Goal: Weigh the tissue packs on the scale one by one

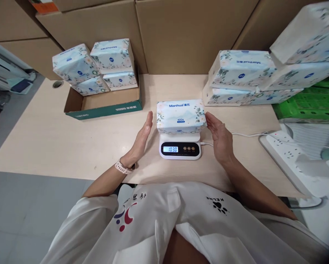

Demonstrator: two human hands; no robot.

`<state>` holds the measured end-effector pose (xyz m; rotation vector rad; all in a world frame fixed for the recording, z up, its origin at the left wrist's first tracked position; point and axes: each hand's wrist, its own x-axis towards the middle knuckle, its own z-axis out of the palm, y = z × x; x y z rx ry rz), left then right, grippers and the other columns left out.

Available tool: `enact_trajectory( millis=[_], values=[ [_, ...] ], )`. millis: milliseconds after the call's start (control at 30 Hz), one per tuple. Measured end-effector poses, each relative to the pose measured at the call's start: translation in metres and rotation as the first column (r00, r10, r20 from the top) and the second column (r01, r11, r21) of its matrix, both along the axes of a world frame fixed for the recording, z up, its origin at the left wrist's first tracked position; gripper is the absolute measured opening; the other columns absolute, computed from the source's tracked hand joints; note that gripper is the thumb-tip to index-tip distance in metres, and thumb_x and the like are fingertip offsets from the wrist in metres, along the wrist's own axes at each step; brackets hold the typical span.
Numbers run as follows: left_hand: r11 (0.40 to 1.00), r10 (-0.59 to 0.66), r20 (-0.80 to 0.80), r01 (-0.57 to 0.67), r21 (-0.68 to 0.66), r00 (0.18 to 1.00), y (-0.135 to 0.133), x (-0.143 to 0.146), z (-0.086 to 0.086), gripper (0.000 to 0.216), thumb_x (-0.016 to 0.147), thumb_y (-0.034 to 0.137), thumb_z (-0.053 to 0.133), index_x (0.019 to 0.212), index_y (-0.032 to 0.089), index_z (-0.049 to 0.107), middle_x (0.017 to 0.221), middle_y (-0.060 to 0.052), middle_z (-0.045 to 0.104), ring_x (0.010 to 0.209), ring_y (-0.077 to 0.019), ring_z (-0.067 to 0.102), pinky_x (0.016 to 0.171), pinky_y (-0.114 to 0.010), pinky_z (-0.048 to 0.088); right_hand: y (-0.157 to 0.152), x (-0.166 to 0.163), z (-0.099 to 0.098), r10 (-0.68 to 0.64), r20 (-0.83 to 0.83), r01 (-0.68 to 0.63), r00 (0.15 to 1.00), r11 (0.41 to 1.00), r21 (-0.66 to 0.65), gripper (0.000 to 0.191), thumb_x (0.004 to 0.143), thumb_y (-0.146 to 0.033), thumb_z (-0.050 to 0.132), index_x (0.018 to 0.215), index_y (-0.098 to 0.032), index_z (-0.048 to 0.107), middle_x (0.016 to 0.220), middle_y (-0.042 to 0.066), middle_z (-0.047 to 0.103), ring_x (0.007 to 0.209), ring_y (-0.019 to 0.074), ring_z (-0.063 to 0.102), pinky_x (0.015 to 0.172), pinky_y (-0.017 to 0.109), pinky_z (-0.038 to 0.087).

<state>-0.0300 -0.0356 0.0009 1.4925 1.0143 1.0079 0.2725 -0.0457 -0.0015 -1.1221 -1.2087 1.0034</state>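
Note:
A tissue pack (181, 116), white and pale blue with a floral print, rests on a white digital scale (180, 150). The scale's lit display shows digits that look like 103.0. My left hand (141, 141) is held upright to the left of the pack, flat and a small gap away from it. On the other side, my right hand (220, 138) has its fingertips at the pack's right edge; whether they touch it I cannot tell. Both hands are open and neither grips anything.
At the back left, a green-sided cardboard tray (109, 110) holds several tissue packs. More tissue packs (242, 71) are stacked at the back right, beside a green crate (309, 104). A power strip (288, 154) and white cable (247, 135) lie right. Cardboard boxes (192, 36) line the back.

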Motion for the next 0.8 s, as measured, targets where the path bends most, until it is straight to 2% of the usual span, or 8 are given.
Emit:
enact_trajectory(
  millis=[167,333,433,500,567,600,700,800],
  values=[
    [0.991,-0.066,-0.090,0.075,0.107,0.994,-0.007,0.008,0.005,0.076,0.109,0.073,0.038,0.176,0.040,0.026,0.188,0.004,0.010,0.177,-0.0303,-0.001,0.146,-0.055,-0.002,-0.006,-0.006,-0.003,0.083,0.122,-0.084,0.989,0.996,0.007,0.060,0.103,-0.069,0.057,0.156,-0.042,0.062,0.165,-0.002,0.062,0.157,0.0276,0.056,0.138,0.057,0.038],
    [0.935,-0.135,-0.095,0.158,0.318,0.986,0.006,0.030,0.048,0.081,0.109,0.070,0.042,0.179,0.041,0.011,0.187,0.006,-0.001,0.176,-0.0303,-0.003,0.147,-0.053,0.001,0.000,-0.006,0.016,-0.047,0.120,0.018,0.992,0.973,0.232,0.072,0.099,-0.064,0.064,0.165,-0.036,0.053,0.167,0.005,0.060,0.157,0.0312,0.056,0.136,0.054,0.042],
    [0.867,-0.188,-0.106,0.215,0.449,0.977,0.043,0.060,0.092,0.082,0.109,0.072,0.042,0.179,0.040,0.013,0.186,0.009,-0.003,0.175,-0.0293,-0.006,0.147,-0.046,0.000,0.023,0.004,0.052,-0.204,0.036,0.176,0.978,0.910,0.375,0.070,0.100,-0.061,0.065,0.163,-0.034,0.054,0.166,0.006,0.060,0.160,0.0319,0.052,0.137,0.049,0.040],
    [0.844,-0.187,-0.120,0.222,0.488,0.975,0.077,0.091,0.120,0.081,0.110,0.071,0.041,0.178,0.035,0.017,0.184,0.009,-0.008,0.172,-0.0277,-0.009,0.144,-0.040,-0.002,0.050,0.017,0.080,-0.344,-0.007,0.308,0.939,0.833,0.459,0.063,0.102,-0.060,0.061,0.158,-0.031,0.058,0.163,0.007,0.060,0.158,0.0321,0.053,0.136,0.048,0.040],
    [0.851,-0.179,-0.165,0.237,0.469,0.970,0.113,0.126,0.140,0.077,0.113,0.064,0.025,0.177,0.022,0.022,0.181,0.004,-0.015,0.169,-0.0272,-0.011,0.138,-0.033,0.003,0.083,0.035,0.101,-0.457,-0.017,0.393,0.889,0.744,0.541,0.057,0.105,-0.061,0.054,0.149,-0.027,0.063,0.156,0.010,0.064,0.154,0.0324,0.056,0.133,0.049,0.042],
    [0.861,-0.162,-0.200,0.237,0.450,0.966,0.129,0.144,0.147,0.078,0.111,0.058,0.011,0.172,0.016,0.034,0.178,0.003,-0.020,0.166,-0.0293,-0.013,0.134,-0.030,0.008,0.101,0.045,0.107,-0.498,-0.016,0.418,0.867,0.709,0.568,0.055,0.105,-0.061,0.052,0.145,-0.024,0.064,0.152,0.012,0.065,0.152,0.0325,0.057,0.132,0.049,0.042],
    [0.884,-0.112,-0.318,0.240,0.401,0.942,0.169,0.189,0.149,0.109,0.094,0.045,-0.022,0.137,0.006,0.071,0.169,0.001,-0.029,0.161,-0.0341,-0.013,0.123,-0.031,0.026,0.151,0.074,0.110,-0.600,-0.026,0.508,0.800,0.652,0.563,0.050,0.104,-0.059,0.054,0.135,-0.021,0.065,0.143,0.017,0.067,0.143,0.0333,0.061,0.130,0.050,0.040],
    [0.907,-0.077,-0.418,0.238,0.348,0.905,0.190,0.217,0.134,0.111,0.092,0.046,-0.021,0.105,0.001,0.080,0.168,0.001,-0.026,0.161,-0.0362,-0.015,0.121,-0.031,0.030,0.181,0.094,0.096,-0.669,0.045,0.552,0.742,0.648,0.525,0.043,0.100,-0.041,0.064,0.137,-0.020,0.062,0.148,0.018,0.064,0.144,0.0334,0.058,0.131,0.053,0.033]
  ],
)
